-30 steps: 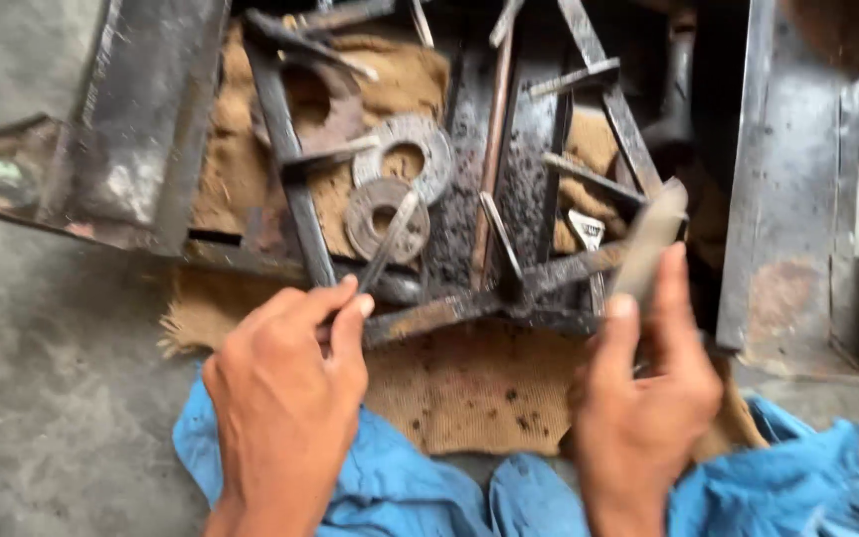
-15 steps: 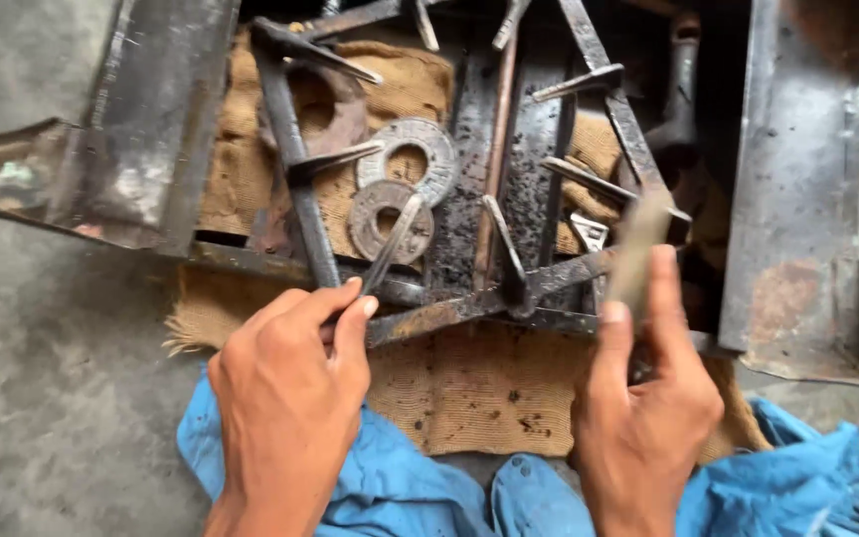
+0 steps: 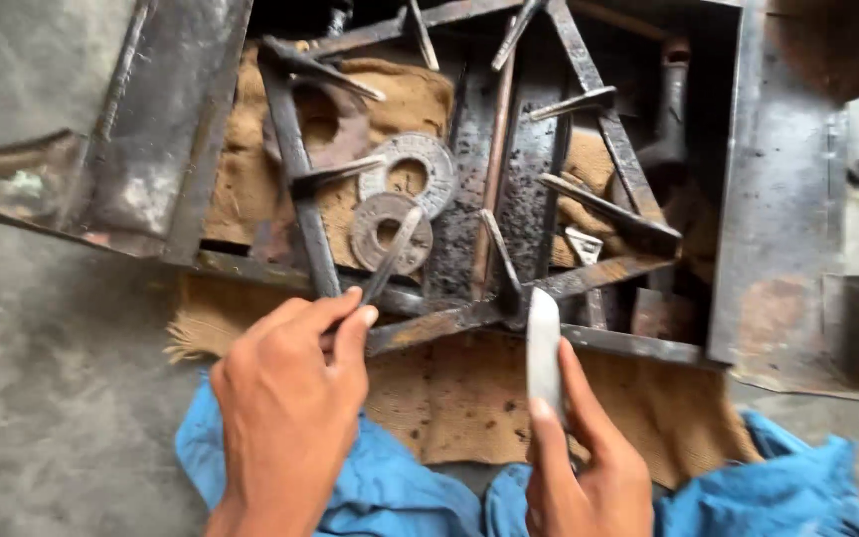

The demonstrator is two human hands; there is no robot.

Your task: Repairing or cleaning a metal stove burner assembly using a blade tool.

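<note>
My left hand (image 3: pixel 290 418) grips a thin metal rod (image 3: pixel 395 254), whose tip slants up over a round rusty washer (image 3: pixel 375 237). A second, paler washer (image 3: pixel 412 171) lies just above it. My right hand (image 3: pixel 584 467) holds a flat pale grey bar (image 3: pixel 543 343) upright, its top end against the front rail of a blackened metal frame (image 3: pixel 439 323). The frame has several crossing bars and prongs. It lies on brown burlap (image 3: pixel 459 398).
A blue cloth (image 3: pixel 390 487) lies under both wrists. Dark sheet-metal panels flank the frame at left (image 3: pixel 151 119) and right (image 3: pixel 777 199). A copper-coloured tube (image 3: pixel 494 169) runs up the frame's middle. Grey concrete floor (image 3: pixel 42 398) lies to the left.
My right hand has brought the grey bar down and to the left, from above the frame's right side onto the front rail. My left hand and its rod have hardly moved.
</note>
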